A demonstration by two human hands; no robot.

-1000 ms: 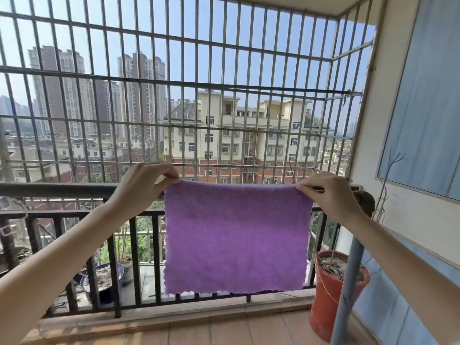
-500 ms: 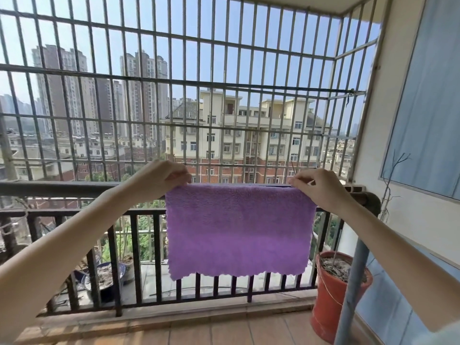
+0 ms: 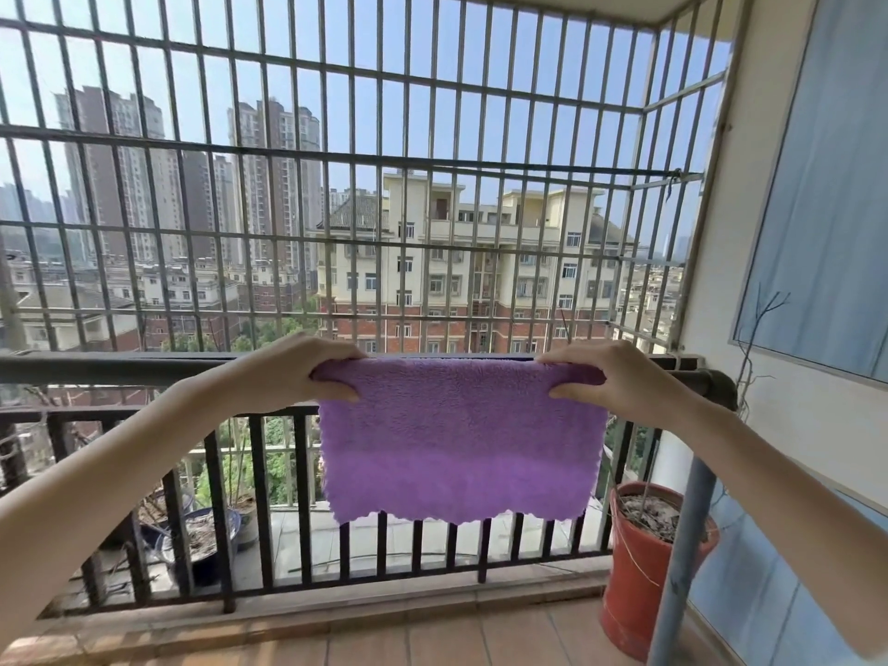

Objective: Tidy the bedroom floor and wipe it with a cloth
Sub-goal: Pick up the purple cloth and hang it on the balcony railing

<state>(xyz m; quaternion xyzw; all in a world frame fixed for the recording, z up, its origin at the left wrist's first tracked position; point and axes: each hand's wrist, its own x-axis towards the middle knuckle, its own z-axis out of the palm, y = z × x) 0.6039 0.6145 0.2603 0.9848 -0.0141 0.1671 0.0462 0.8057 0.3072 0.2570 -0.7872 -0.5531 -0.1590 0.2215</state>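
Both hands (image 3: 298,372) (image 3: 620,382) grip purple cloth (image 3: 461,439), prob. draped over railing (image 3: 120,367).

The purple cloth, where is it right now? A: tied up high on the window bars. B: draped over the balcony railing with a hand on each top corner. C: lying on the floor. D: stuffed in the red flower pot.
B: the purple cloth hangs over the dark railing, with the left hand and the right hand gripping its top corners on the rail.
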